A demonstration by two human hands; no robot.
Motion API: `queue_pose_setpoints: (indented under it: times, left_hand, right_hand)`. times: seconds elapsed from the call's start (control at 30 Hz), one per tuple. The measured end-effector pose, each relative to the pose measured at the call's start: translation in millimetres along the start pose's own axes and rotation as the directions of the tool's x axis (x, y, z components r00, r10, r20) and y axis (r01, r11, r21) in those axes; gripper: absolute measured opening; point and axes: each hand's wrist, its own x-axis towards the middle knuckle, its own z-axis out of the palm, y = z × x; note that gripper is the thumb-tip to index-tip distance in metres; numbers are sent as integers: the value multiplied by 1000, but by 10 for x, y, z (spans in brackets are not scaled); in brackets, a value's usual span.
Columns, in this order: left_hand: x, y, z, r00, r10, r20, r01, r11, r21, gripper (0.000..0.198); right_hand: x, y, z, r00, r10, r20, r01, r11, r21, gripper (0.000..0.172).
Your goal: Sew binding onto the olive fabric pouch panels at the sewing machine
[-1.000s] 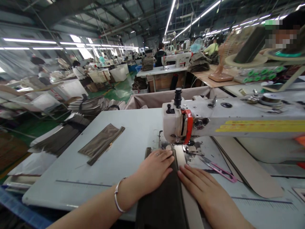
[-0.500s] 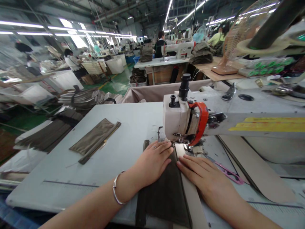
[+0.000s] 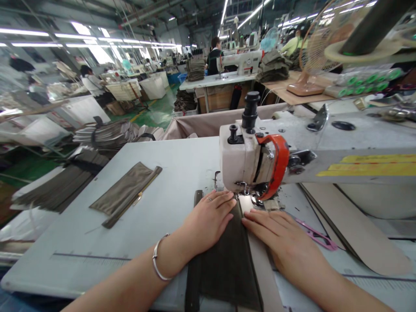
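A dark olive fabric piece (image 3: 225, 277) lies under the sewing machine head (image 3: 240, 160), with a pale beige strip (image 3: 264, 277) along its right side. Flat on the dark fabric rests my left hand (image 3: 209, 221), fingers stretched towards the needle area and a bracelet on the wrist. My right hand (image 3: 282, 238) lies palm down with its fingertips on the pale strip, just right of the left one. The needle itself is hidden behind the presser parts and fingers. Pink-handled scissors (image 3: 320, 238) lie beyond my right hand, partly covered by it.
An olive zippered pocket piece (image 3: 126, 193) lies on the left of the white table (image 3: 172, 160). Long beige panels (image 3: 364, 229) lie under the machine arm. Bundled fabric stacks (image 3: 61, 182) stand at the left. A fan (image 3: 305, 89) is behind, and people work farther back.
The view has shifted slightly, so the table and pocket piece appear a little farther left. Both hands stay almost in place on the fabric.
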Motion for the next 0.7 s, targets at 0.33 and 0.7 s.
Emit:
queue_pose_setpoints:
  times: [0.33, 0.7]
  left_hand:
    - [125, -68, -39, 994, -112, -9, 112, 994, -9, 34]
    - [201, -69, 36, 992, -127, -13, 127, 982, 141, 34]
  right_hand:
    - [61, -45, -16, 998, 59, 1, -59, 998, 16, 43]
    - [77, -55, -18, 996, 90, 8, -90, 996, 3, 42]
